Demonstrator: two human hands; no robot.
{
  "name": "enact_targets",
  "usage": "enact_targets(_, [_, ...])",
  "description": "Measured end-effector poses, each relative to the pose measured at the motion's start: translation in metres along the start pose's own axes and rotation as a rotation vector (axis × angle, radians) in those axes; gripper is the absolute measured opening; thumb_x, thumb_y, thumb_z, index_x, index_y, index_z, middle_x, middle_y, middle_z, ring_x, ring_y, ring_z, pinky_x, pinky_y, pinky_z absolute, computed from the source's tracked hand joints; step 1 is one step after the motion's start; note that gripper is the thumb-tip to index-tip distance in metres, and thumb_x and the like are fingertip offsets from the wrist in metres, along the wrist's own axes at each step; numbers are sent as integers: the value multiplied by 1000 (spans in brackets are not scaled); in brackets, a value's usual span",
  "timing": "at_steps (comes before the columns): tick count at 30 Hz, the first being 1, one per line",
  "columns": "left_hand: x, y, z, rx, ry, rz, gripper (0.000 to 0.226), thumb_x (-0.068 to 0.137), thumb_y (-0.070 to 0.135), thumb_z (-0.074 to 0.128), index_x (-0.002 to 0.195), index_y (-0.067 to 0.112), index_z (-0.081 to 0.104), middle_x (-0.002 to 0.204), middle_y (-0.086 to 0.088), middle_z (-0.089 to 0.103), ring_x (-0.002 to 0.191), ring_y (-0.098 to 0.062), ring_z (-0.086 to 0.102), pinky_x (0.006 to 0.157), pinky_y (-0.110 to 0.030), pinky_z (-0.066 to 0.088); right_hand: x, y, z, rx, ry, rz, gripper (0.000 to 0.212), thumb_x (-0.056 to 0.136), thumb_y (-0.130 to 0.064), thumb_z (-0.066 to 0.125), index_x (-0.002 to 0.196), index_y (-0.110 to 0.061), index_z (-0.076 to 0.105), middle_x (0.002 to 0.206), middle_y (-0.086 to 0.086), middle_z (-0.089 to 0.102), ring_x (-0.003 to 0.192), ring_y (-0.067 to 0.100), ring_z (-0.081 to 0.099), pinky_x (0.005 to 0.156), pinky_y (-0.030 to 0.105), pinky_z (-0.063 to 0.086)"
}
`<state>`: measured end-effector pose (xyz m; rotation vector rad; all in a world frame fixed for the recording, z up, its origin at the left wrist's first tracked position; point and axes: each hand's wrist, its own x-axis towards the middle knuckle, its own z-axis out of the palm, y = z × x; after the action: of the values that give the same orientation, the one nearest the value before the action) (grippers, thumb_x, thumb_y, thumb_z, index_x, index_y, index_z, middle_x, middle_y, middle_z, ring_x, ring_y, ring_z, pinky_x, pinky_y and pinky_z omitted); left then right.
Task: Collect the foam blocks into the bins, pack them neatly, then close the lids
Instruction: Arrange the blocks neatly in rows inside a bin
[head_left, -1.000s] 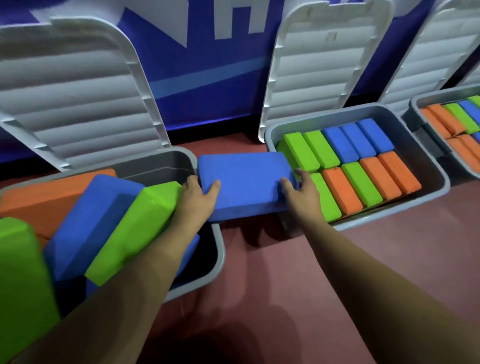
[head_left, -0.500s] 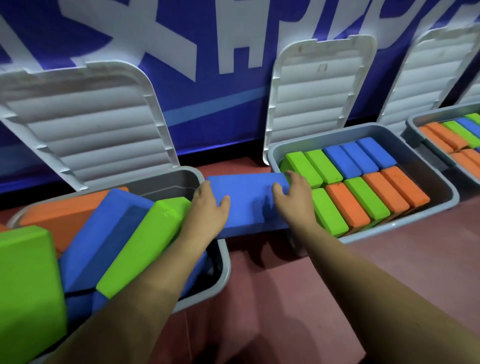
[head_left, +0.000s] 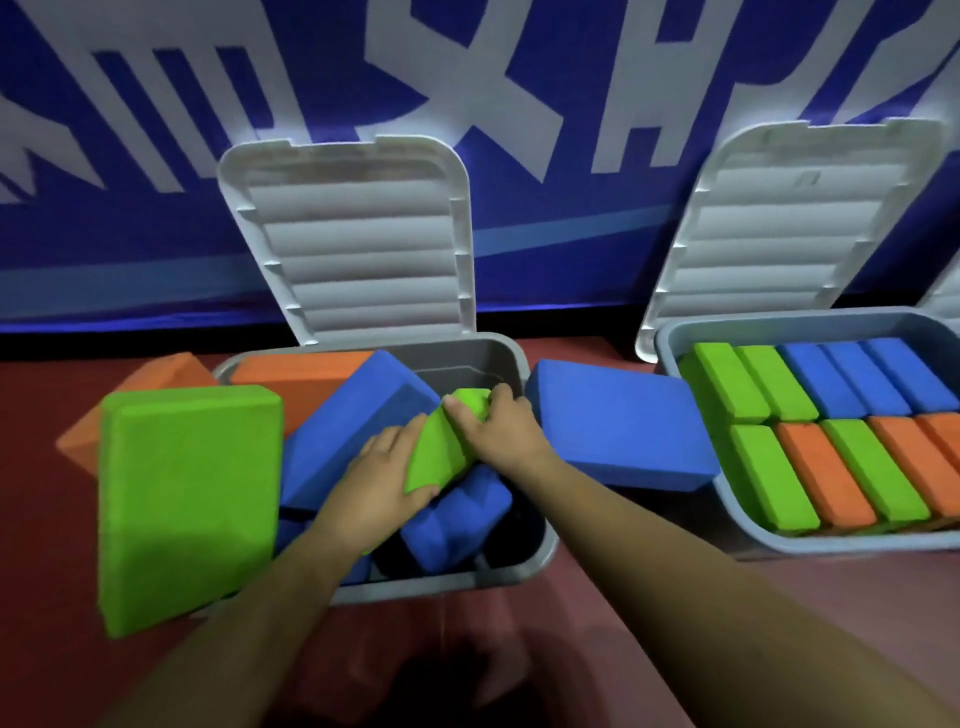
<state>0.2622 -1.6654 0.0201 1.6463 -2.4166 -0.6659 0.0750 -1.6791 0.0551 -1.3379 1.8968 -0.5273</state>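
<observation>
The tilted block (head_left: 441, 447) sits between left hand (head_left: 376, 486) and right hand (head_left: 498, 426), inside the near bin (head_left: 519, 566). Flat block (head_left: 618, 431) lies just right of the right hand, second bin (head_left: 779, 540) beyond that. Upright block (head_left: 187, 499) is left of the left hand, lid (head_left: 358, 244) behind both.

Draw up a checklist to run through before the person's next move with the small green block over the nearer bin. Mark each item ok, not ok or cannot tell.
1. Two-handed hold: the left hand and right hand both grip the green block. Ok.
2. Neat packing in the grey bin: its blocks lie tilted and jumbled. Not ok.
3. Room beneath the green block: only a dark gap shows. Cannot tell.
4. All blocks collected: the flat blue block lies between the bins, and an orange block lies outside. Not ok.
5. Lid out of the way: it stands open behind the bin. Ok.
</observation>
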Motion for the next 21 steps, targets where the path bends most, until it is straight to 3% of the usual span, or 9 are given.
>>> enact_targets(3, [-4,-2,8,5,118,26,91,75,56,57,152,16,32,141,-6,50,128,-28,47,108,-43,39,-4,-9,6,49,79,47,80,86,-64,60,132,-4,36,135,25,41,117,45,52,95,45,43])
enact_targets(5, [-9,-1,10,-24,181,61,88,72,59,54,147,15,42,135,-3,55,123,-24,51,106,-39,40,-8,-17,4,56,105,57,76,85,-59,63,132,-5,37,134,22,42,115,45,54,94,45,44])
enact_targets(7, [-11,1,2,-184,233,78,76,76,61,57,137,16,52,126,2,60,114,-17,55,101,-29,42,-12,-22,-4,77,151,22,67,84,-53,62,127,-7,41,130,18,44,113,42,55,92,44,44])
enact_targets(9, [-5,4,-17,-329,364,78,58,86,55,55,126,13,59,117,2,63,107,-14,57,97,-29,43,-16,-23,-16,151,217,-58,53,84,-46,62,118,-9,45,121,15,47,106,37,55,89,41,44])
enact_targets(12, [26,-7,-43,-184,631,-32,49,90,33,64,126,2,57,122,-16,58,115,-30,52,103,-38,37,-17,-19,-36,357,283,-114,33,86,-36,62,112,-19,55,109,10,46,88,1,52,73,27,40])
enact_targets(14, [49,-17,-55,-103,452,-252,69,85,27,74,139,-3,43,135,-26,48,127,-40,44,108,-41,31,-13,-13,-46,423,311,-122,37,82,-41,61,117,-28,59,110,9,53,91,-3,54,72,20,42])
enact_targets(17, [64,-30,-52,65,29,-447,88,78,40,77,143,2,32,141,-24,45,130,-40,41,106,-40,34,-8,-3,-54,501,367,-105,52,79,-42,64,126,-26,52,105,-2,61,98,13,60,80,25,48])
enact_targets(19, [63,-35,-47,279,-7,-421,87,72,50,78,135,5,40,137,-18,51,126,-37,43,103,-39,38,-6,3,-58,568,402,-82,49,85,-30,69,127,-17,46,94,-12,57,84,1,58,67,12,43])
enact_targets(21, [60,-34,-47,359,70,-338,79,67,56,77,124,8,51,128,-14,58,120,-33,47,99,-40,42,-3,9,-61,595,440,-79,46,88,-24,68,124,-16,42,87,-15,53,71,-7,54,58,7,40])
